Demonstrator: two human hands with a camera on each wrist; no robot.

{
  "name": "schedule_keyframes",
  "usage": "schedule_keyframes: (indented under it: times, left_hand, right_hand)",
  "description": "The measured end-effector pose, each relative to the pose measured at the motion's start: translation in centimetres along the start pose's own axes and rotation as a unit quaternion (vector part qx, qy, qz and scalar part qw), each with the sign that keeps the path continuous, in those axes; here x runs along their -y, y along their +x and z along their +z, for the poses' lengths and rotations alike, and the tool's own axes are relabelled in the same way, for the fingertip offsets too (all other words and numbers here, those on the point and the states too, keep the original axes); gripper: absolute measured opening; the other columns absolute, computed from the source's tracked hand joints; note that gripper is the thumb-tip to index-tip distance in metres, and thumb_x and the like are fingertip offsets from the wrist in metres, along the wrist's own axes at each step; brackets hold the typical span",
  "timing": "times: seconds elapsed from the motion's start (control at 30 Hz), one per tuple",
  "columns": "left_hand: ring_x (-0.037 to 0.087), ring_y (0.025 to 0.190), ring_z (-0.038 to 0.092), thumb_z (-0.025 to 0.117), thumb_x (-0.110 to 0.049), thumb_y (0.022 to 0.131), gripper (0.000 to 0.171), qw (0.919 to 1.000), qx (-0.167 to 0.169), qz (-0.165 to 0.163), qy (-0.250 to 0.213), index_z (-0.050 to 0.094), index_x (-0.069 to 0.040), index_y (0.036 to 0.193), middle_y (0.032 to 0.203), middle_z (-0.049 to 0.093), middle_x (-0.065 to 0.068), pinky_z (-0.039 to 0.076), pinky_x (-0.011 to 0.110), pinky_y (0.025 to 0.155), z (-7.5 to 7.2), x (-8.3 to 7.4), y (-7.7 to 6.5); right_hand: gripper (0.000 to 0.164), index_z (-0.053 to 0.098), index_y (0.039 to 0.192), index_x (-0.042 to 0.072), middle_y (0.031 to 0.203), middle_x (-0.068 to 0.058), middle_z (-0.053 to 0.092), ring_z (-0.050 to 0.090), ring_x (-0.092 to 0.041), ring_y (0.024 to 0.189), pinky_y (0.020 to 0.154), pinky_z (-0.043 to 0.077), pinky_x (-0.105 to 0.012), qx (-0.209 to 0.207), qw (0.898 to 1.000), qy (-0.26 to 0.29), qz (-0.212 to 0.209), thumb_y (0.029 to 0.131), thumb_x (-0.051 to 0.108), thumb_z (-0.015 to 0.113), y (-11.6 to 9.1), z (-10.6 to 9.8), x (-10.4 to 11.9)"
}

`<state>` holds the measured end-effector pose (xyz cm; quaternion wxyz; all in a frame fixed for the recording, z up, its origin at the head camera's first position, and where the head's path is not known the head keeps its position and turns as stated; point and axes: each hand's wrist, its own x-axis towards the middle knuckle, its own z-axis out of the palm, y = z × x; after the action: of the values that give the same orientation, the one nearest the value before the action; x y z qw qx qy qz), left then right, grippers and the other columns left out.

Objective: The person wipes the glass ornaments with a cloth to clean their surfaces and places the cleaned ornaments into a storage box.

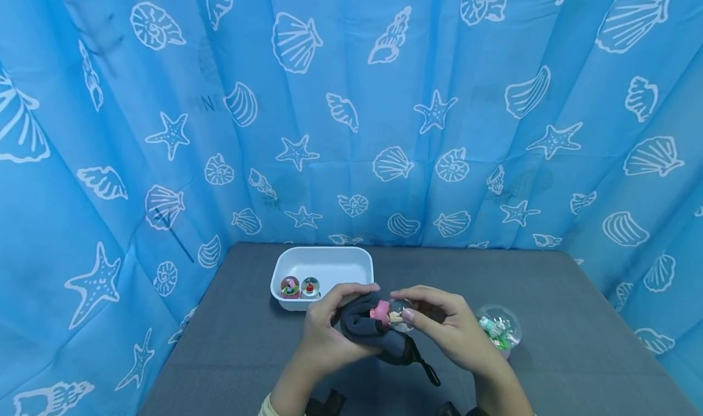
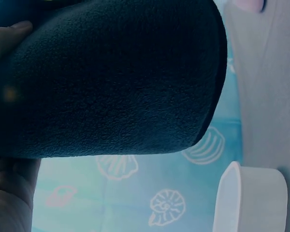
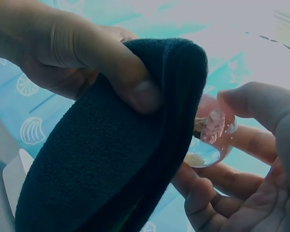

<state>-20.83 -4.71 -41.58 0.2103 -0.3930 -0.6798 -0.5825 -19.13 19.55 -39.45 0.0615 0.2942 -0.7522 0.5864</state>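
Observation:
My left hand (image 1: 321, 337) grips a thick, folded dark cloth (image 1: 359, 326) with a black loop (image 1: 431, 373) hanging from its lower end. The left thumb (image 3: 147, 94) presses on the cloth near its folded edge in the right wrist view. Between thumb and fingers, my right hand (image 1: 453, 327) pinches a small snow globe (image 1: 400, 313). Its clear dome faces the right palm, and a pink part lies against the cloth. In the right wrist view the globe (image 3: 210, 130) is partly hidden behind the cloth's edge. The left wrist view is mostly filled by the cloth (image 2: 121, 87).
A white tray (image 1: 324, 260) stands behind the left hand, with two small snow globes (image 1: 290, 286) at its front left. To the right of my right hand, a larger snow globe (image 1: 500, 327) with green and white figures sits on the grey table (image 1: 219, 355). A blue shell-print curtain (image 1: 351, 99) hangs behind.

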Motion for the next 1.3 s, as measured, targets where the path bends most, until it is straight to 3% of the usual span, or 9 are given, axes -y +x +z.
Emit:
schedule_keyframes:
  times: [0.17, 0.53, 0.7, 0.9, 1.13, 1.3]
  left_hand:
    - [0.028, 0.121, 0.074, 0.095, 0.003, 0.073, 0.07, 0.9997, 0.015, -0.008, -0.019, 0.062, -0.006, 0.134, 0.131, 0.075, 0.014, 0.059, 0.038, 0.105, 0.0, -0.1, -0.1]
    - [0.023, 0.117, 0.066, 0.1, -0.008, 0.068, 0.071, 0.9996, -0.015, 0.003, 0.022, 0.068, -0.013, 0.131, 0.129, 0.068, 0.009, 0.059, 0.032, 0.103, 0.1, 0.4, -0.2]
    - [0.022, 0.115, 0.07, 0.099, -0.007, 0.068, 0.075, 0.9996, -0.002, -0.005, 0.028, 0.065, -0.013, 0.135, 0.127, 0.072, 0.005, 0.06, 0.035, 0.104, 0.1, 0.2, -0.1]
    - [0.023, 0.117, 0.072, 0.098, -0.005, 0.07, 0.074, 0.9993, 0.02, -0.008, 0.031, 0.068, -0.014, 0.137, 0.13, 0.073, 0.006, 0.06, 0.035, 0.104, -0.1, 0.1, -0.1]
    - [0.023, 0.115, 0.072, 0.099, -0.004, 0.067, 0.076, 0.999, 0.015, 0.024, 0.036, 0.068, -0.011, 0.135, 0.128, 0.074, 0.01, 0.06, 0.034, 0.104, 0.0, 0.3, 0.0]
    - [0.025, 0.112, 0.073, 0.101, -0.003, 0.063, 0.077, 0.9977, -0.009, 0.051, 0.044, 0.069, -0.008, 0.132, 0.124, 0.074, 0.012, 0.06, 0.032, 0.103, 0.1, 0.5, 0.0]
  right_hand:
    - [0.029, 0.072, 0.129, 0.004, 0.118, -0.009, 0.075, 0.066, -0.016, 0.085, 0.07, 0.06, -0.03, 0.004, 1.0, 0.015, -0.019, 0.104, -0.004, 0.058, 0.1, 0.1, -0.2]
    - [0.033, 0.07, 0.13, -0.002, 0.118, -0.006, 0.075, 0.069, -0.012, 0.091, 0.074, 0.062, -0.028, 0.001, 0.997, 0.051, -0.055, 0.101, -0.012, 0.057, 0.1, 0.3, -0.5]
    - [0.033, 0.071, 0.129, -0.001, 0.118, -0.004, 0.075, 0.068, -0.01, 0.09, 0.073, 0.062, -0.027, 0.003, 0.996, 0.07, -0.047, 0.1, -0.013, 0.059, 0.0, 0.3, -0.6]
    - [0.036, 0.069, 0.129, -0.005, 0.122, -0.007, 0.074, 0.07, -0.011, 0.095, 0.078, 0.065, -0.028, 0.024, 0.993, 0.089, -0.07, 0.097, -0.017, 0.06, 0.1, 0.2, -0.9]
    - [0.04, 0.066, 0.13, -0.008, 0.126, -0.004, 0.074, 0.073, -0.012, 0.109, 0.091, 0.064, -0.029, 0.021, 0.991, 0.112, -0.065, 0.092, -0.019, 0.064, 0.2, 0.1, -1.3]
    - [0.036, 0.067, 0.129, -0.006, 0.122, -0.004, 0.074, 0.072, -0.012, 0.101, 0.081, 0.064, -0.028, 0.006, 0.995, 0.093, -0.04, 0.095, -0.015, 0.064, 0.3, 0.4, -1.0]
